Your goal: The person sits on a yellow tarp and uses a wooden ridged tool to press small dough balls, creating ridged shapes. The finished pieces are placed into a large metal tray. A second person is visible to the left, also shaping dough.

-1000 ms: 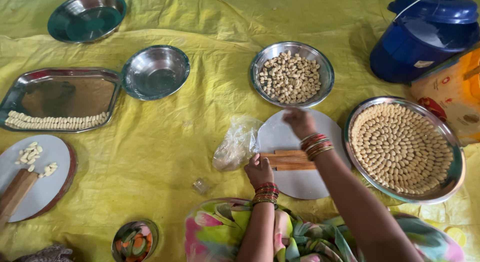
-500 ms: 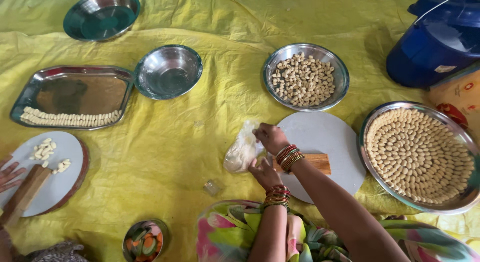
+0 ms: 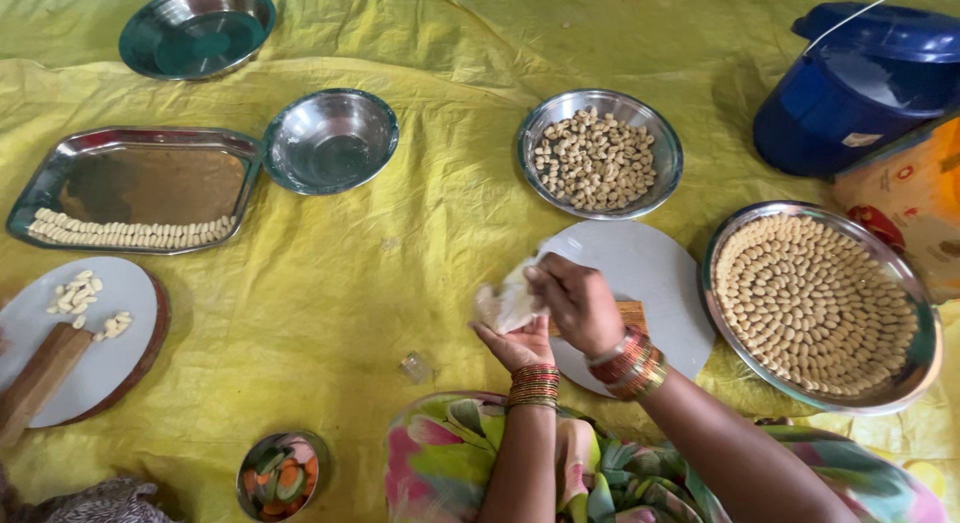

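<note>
Both hands meet at the near-left edge of the round white board [image 3: 650, 283]. The left hand [image 3: 515, 345] lies palm-up under a clear plastic bag of dough [image 3: 505, 303]; the right hand [image 3: 575, 301] has its grip clenched on the bag from above.

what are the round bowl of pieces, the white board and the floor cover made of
Round bowl: looks like polished steel, with a bright mirror-like rim. White board: smooth and matt, perhaps stone or plastic; the look leaves it open. Floor cover: thin yellow plastic sheet, by its glossy creases and wrinkles.
</note>
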